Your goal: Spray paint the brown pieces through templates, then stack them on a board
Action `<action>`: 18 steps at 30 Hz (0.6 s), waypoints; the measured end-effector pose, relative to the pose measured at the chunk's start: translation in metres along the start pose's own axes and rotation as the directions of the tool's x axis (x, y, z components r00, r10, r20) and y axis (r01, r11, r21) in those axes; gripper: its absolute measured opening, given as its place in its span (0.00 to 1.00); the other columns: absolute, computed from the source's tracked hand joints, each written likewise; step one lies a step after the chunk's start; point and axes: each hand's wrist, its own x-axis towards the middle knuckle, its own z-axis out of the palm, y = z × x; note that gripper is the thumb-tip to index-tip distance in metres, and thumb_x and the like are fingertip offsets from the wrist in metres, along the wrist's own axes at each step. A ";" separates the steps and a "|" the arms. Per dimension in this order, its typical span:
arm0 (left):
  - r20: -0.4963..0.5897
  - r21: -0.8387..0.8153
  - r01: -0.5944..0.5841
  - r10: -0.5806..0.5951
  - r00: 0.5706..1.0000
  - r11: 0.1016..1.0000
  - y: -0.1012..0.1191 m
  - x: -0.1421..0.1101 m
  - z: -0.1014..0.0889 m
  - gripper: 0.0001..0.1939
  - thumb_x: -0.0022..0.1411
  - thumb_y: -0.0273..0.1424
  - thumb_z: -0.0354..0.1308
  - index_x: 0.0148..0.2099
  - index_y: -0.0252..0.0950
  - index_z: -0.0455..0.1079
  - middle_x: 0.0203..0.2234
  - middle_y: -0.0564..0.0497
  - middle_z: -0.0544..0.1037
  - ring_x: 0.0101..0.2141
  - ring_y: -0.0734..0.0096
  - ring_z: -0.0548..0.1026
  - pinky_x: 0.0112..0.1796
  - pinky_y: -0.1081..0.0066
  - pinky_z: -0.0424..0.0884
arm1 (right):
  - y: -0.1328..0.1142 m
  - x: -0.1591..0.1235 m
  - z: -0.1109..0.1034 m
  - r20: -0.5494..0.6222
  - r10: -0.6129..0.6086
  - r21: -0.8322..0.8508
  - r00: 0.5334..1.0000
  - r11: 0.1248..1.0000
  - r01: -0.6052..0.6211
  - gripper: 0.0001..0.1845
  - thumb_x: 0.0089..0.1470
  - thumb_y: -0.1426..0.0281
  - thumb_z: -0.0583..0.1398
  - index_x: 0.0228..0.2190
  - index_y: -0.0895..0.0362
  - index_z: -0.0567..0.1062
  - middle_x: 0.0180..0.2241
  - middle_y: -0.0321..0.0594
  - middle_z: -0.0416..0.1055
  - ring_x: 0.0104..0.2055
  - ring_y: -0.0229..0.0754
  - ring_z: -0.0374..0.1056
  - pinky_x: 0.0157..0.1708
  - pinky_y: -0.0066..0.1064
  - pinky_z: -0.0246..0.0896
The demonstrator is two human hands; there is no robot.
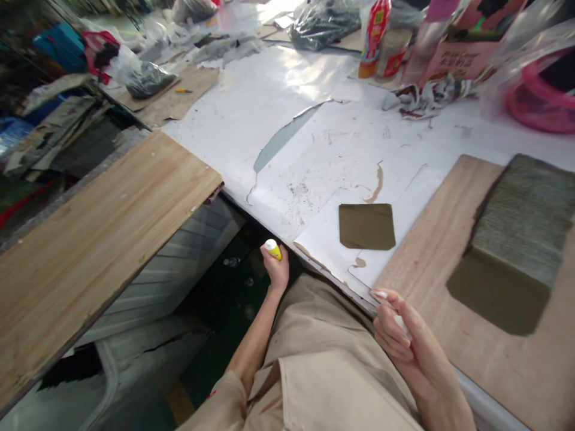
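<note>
My left hand (277, 274) is closed around a small yellow tube with a white top (273, 249), held upright just off the table's near edge. At that edge, to the right, my right hand (411, 350) is curled around a slim white stick-like thing (401, 325); its ends show between the fingers, and its kind is not clear. On the white-covered table (287, 197), between and beyond my hands, lies an olive fabric piece with cut corners (367, 226). A stack of grey and olive fabric pieces (525, 239) rests on a wooden board (417, 251) to the right.
A long wooden plank (112, 221) runs along the left, with a gap between it and me. At the back right stand a red bottle (375, 36), a jar (393, 57) and a pink basket (539, 99). Bagged dark material (150, 79) lies at the back left.
</note>
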 end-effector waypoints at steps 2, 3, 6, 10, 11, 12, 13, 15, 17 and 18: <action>0.025 -0.017 -0.005 0.006 1.000 1.000 -0.001 0.002 0.002 0.12 0.57 0.33 0.56 0.42 0.39 0.58 0.30 0.50 0.72 0.31 0.65 0.73 0.34 0.69 0.68 | 0.001 0.001 0.002 0.003 0.006 0.001 1.000 1.000 -0.006 0.14 0.62 0.60 0.58 0.42 0.55 0.77 0.17 0.24 0.44 0.17 0.27 0.33 0.14 0.18 0.33; 0.039 -0.027 -0.008 0.009 0.999 1.000 -0.002 0.003 0.004 0.12 0.56 0.33 0.57 0.41 0.39 0.58 0.29 0.51 0.72 0.30 0.65 0.73 0.33 0.70 0.68 | 0.001 0.002 0.003 0.009 0.004 -0.002 1.000 1.000 -0.004 0.14 0.62 0.60 0.59 0.42 0.55 0.77 0.17 0.24 0.44 0.17 0.27 0.33 0.13 0.18 0.33; 0.028 -0.050 -0.003 0.005 1.000 0.999 -0.003 0.002 0.009 0.10 0.56 0.32 0.55 0.41 0.39 0.59 0.29 0.51 0.72 0.30 0.66 0.73 0.32 0.70 0.68 | 0.002 0.004 0.005 0.024 -0.005 -0.011 1.000 1.000 0.005 0.15 0.61 0.59 0.59 0.43 0.55 0.76 0.17 0.24 0.45 0.17 0.27 0.33 0.13 0.17 0.33; 0.043 -0.066 -0.008 0.011 0.999 0.998 -0.006 0.000 0.010 0.10 0.55 0.33 0.57 0.39 0.39 0.60 0.26 0.52 0.71 0.27 0.67 0.72 0.31 0.71 0.67 | 0.003 0.005 0.007 0.009 0.005 0.000 1.000 1.000 -0.005 0.14 0.62 0.60 0.59 0.43 0.55 0.76 0.17 0.24 0.45 0.17 0.27 0.33 0.13 0.17 0.33; 0.038 -0.066 -0.008 0.010 0.999 0.998 -0.007 0.000 0.010 0.10 0.56 0.33 0.57 0.39 0.39 0.60 0.26 0.53 0.71 0.27 0.67 0.71 0.31 0.71 0.66 | 0.004 0.005 0.007 0.005 0.009 -0.001 1.000 1.000 -0.009 0.14 0.62 0.60 0.59 0.43 0.56 0.76 0.17 0.24 0.45 0.17 0.27 0.33 0.13 0.17 0.34; 0.025 -0.065 -0.005 0.007 1.000 0.998 -0.008 -0.001 0.010 0.09 0.57 0.33 0.56 0.39 0.39 0.60 0.26 0.53 0.71 0.27 0.67 0.71 0.31 0.70 0.66 | 0.004 0.005 0.007 0.003 0.011 -0.001 1.000 1.000 -0.011 0.14 0.62 0.60 0.59 0.43 0.56 0.76 0.17 0.24 0.45 0.17 0.27 0.33 0.14 0.17 0.34; 0.014 -0.064 -0.003 0.004 1.000 0.998 -0.009 -0.001 0.010 0.08 0.58 0.33 0.55 0.39 0.39 0.60 0.26 0.53 0.70 0.27 0.68 0.71 0.31 0.70 0.66 | 0.004 0.005 0.006 0.002 0.012 -0.001 1.000 1.000 -0.012 0.14 0.62 0.61 0.59 0.43 0.56 0.76 0.17 0.24 0.45 0.18 0.27 0.33 0.14 0.17 0.34; 0.016 -0.069 -0.007 0.009 1.000 0.998 -0.010 0.000 0.010 0.07 0.58 0.32 0.54 0.39 0.39 0.60 0.26 0.53 0.70 0.27 0.68 0.70 0.32 0.70 0.67 | 0.004 0.005 0.005 -0.007 0.009 0.000 1.000 1.000 -0.009 0.14 0.63 0.61 0.58 0.44 0.57 0.76 0.17 0.24 0.45 0.18 0.27 0.34 0.14 0.18 0.35; 0.049 -0.081 -0.018 0.022 0.999 0.997 -0.011 0.001 0.010 0.08 0.56 0.32 0.56 0.37 0.39 0.60 0.25 0.53 0.71 0.27 0.68 0.71 0.31 0.71 0.67 | 0.004 0.006 0.004 -0.014 0.010 0.005 1.000 1.000 -0.010 0.14 0.63 0.61 0.57 0.44 0.57 0.76 0.17 0.25 0.45 0.18 0.27 0.34 0.14 0.18 0.35; 0.065 -0.086 -0.021 0.027 0.998 0.996 -0.011 0.001 0.010 0.08 0.55 0.31 0.57 0.37 0.39 0.61 0.25 0.53 0.71 0.27 0.68 0.71 0.31 0.71 0.67 | 0.004 0.006 0.003 -0.012 0.012 0.007 1.000 1.000 -0.012 0.14 0.64 0.61 0.57 0.45 0.57 0.75 0.17 0.25 0.45 0.18 0.27 0.33 0.14 0.18 0.35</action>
